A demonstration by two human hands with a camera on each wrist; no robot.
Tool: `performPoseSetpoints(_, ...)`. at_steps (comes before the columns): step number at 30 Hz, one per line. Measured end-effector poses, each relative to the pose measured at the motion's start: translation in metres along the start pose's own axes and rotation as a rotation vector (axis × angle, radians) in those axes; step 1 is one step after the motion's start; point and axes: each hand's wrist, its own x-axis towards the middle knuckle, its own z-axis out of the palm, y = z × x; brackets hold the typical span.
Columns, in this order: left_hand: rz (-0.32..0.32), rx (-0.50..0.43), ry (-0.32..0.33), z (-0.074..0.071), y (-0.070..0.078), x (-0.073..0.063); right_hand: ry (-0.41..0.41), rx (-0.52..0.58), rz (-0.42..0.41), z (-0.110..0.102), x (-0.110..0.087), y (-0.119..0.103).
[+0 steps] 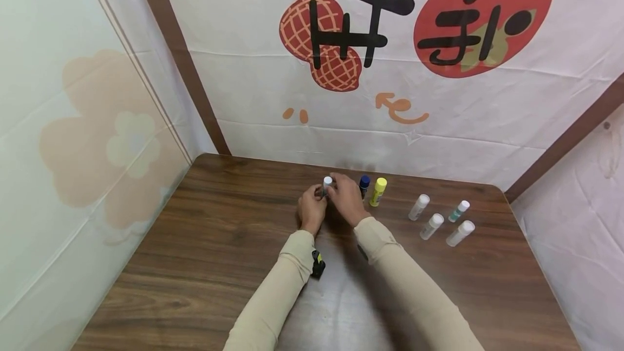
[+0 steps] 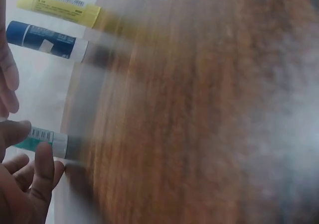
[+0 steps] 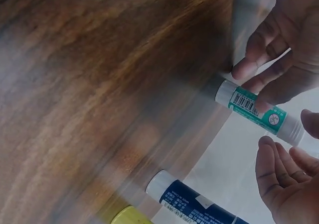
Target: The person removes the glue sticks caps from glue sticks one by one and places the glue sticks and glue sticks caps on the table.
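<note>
The left hand (image 1: 312, 209) was at the far side of the counter (image 1: 219, 242), left of the other hand, and its grip was narrow: thumb and fingers pinched a green-labelled glue stick (image 3: 273, 118) from both sides. The stick had a white base and a ridged white top, and its green label carried a barcode. It was roughly upright, top end up, near the counter's far edge; whether its base touched the wood could not be told.

The right hand (image 1: 347, 196) was just beside it on the right. Its grip was wide, thumb and fingers parted about the top end of the stick; the right wrist view showed a gap between those fingers and the top.

Just right of the right hand a dark blue glue stick (image 1: 364, 184) stood upright, partly hidden by the hand in the head view. A yellow glue stick (image 1: 378, 192) stood close to its right.

Farther right were four more sticks: a white tube (image 1: 419, 207) at the left, a second white tube (image 1: 431, 226) nearer, a third white tube (image 1: 460, 233) at the near right, and a small teal-and-white stick (image 1: 459, 211) at the far right. Behind the counter hung a pale printed cloth (image 1: 253, 80).
</note>
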Motion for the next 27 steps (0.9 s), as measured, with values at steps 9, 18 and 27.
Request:
performPoseSetpoints(9,0.025,0.033,0.041,0.005,0.0024,0.0047,-0.012,-0.066,0.019,0.0043,0.0075,-0.0032)
performPoseSetpoints(18,0.079,0.065,0.031,0.0047,-0.0007,0.0072,0.015,-0.032,0.018,0.0074,0.0085,-0.0001)
performPoseSetpoints(27,0.111,0.09,-0.008,-0.0003,-0.0007,0.0063,-0.01,-0.022,0.01,0.0044,0.0055,-0.0002)
